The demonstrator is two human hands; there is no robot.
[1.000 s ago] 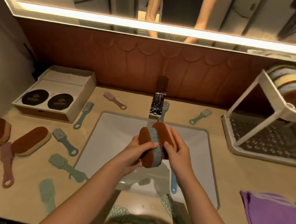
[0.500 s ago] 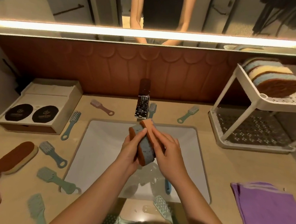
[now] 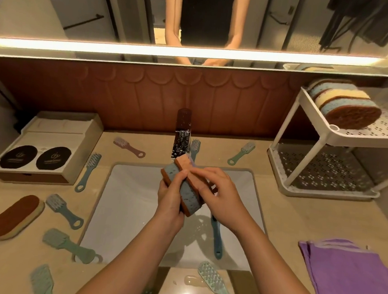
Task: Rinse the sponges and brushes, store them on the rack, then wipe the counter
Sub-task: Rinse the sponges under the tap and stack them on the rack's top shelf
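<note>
On my far left the counter holds a brown-topped sponge (image 3: 14,217) and scattered brushes (image 3: 64,211), none of them on the rack yet, so I judge the task is early. Moving in over the sink (image 3: 127,199), my left hand (image 3: 171,195) is curled round the near-left edge of the held sponges (image 3: 186,190), thumb laid across the blue foam. They look like two pieces crossed, a blue one and an orange-faced one, though I cannot be sure. Their long axis runs from just under the faucet (image 3: 182,134) down toward me, leaning slightly right. I cannot tell whether water is flowing. My right hand (image 3: 221,194) pinches the orange piece from the other side, fingertips on its face. What the next move turns on is the rack (image 3: 308,136), which stands on the counter to the right and further back, so the right hand is the nearer one for the carry. Its upper shelf already has stored sponges (image 3: 345,104) standing on edge, and I would turn these the same way. Nearest me on the right lies the purple cloth (image 3: 351,279), untouched.
</note>
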